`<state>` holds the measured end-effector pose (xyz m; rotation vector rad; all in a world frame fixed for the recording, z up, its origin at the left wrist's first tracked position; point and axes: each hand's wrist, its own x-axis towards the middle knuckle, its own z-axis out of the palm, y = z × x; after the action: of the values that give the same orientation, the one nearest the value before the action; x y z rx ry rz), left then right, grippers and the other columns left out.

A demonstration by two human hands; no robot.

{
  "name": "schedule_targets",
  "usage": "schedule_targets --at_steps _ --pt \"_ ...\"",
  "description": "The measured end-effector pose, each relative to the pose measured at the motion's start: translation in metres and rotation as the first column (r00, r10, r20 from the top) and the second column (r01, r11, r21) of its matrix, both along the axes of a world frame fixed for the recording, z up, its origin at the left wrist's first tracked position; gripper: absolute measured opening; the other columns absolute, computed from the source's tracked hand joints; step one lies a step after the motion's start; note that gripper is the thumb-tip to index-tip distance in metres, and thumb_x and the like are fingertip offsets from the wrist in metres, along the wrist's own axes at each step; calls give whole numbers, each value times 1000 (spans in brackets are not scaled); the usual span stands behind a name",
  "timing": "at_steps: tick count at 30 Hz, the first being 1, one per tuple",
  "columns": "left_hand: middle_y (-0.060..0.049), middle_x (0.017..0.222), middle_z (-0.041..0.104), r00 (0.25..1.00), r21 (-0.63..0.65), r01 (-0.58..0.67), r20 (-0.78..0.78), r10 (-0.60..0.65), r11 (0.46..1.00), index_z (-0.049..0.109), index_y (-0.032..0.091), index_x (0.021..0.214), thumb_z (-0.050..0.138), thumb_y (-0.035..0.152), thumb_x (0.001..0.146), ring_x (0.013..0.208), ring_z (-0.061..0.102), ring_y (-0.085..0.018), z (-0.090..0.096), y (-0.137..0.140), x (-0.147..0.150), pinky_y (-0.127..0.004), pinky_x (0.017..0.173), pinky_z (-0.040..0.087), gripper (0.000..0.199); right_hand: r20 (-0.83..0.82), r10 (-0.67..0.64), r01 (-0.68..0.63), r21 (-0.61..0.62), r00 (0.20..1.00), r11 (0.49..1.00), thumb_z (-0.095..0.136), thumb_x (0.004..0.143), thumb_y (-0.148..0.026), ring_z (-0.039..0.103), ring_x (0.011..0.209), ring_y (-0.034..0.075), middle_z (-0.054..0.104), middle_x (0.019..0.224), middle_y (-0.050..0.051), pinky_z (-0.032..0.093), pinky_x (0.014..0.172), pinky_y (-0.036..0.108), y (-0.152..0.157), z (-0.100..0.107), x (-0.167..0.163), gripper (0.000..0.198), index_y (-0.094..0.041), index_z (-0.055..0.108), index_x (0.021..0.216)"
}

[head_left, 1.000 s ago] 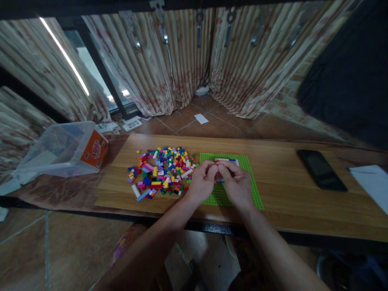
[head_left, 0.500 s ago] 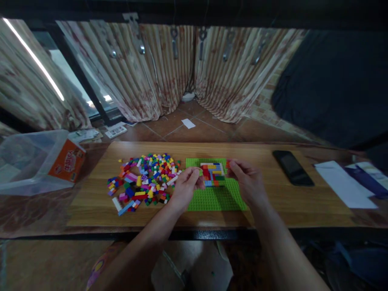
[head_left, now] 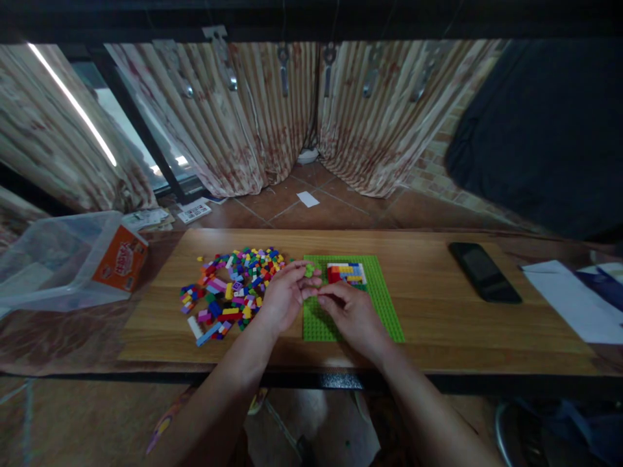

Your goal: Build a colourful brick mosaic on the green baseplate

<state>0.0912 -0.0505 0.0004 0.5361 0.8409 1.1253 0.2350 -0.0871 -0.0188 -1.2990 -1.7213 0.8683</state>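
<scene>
My left hand (head_left: 285, 295) is turned partly palm up, with a small lime-green toy brick (head_left: 309, 270) held at the thumb and forefinger. Its other fingers are loosely curled. Close to those fingertips, my right hand (head_left: 355, 318) is closed in a pinch on a small reddish brick (head_left: 321, 293), mostly hidden by the fingers. Both hands hover over the left part of the green baseplate (head_left: 387, 308). On the plate, a block of multicoloured bricks (head_left: 348, 272) with a white edge is built up; my right hand covers its near side.
Left of the baseplate lies a wide heap of loose bricks (head_left: 228, 292) on the wooden board (head_left: 165, 324). A clear plastic bin (head_left: 63, 259) with an orange label stands far left. To the right are a black phone (head_left: 484, 272) and white paper (head_left: 569, 301).
My right hand has moved left and nearer to me, from the built block's right side to my left fingertips. My left hand has turned its palm more upward. The view has shifted slightly.
</scene>
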Motion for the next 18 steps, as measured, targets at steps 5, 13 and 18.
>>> schedule_targets --at_steps 5,13,18 --pt "-5 75 68 992 -41 -92 -88 89 995 61 12 85 56 20 81 61 63 -8 3 10 -22 -16 55 47 11 56 36 -38 40 998 998 56 86 -19 62 76 15 68 84 3 47 72 29 -1 -6 -19 16 -22 71 92" --pt "3 58 58 758 218 177 -652 8 960 63 14 73 61 20 72 48 48 -6 6 18 -69 -18 48 37 7 140 93 -102 56 986 993 54 87 -14 63 80 16 67 87 5 48 76 30 -2 -14 -39 21 -21 72 96" --pt "1 67 64 427 254 468 -904 35 847 67 15 78 54 20 75 59 55 -11 -5 19 -83 -21 57 43 14 184 78 -93 76 980 993 54 87 -15 63 82 17 68 91 5 49 80 32 5 -18 -42 22 -22 72 97"
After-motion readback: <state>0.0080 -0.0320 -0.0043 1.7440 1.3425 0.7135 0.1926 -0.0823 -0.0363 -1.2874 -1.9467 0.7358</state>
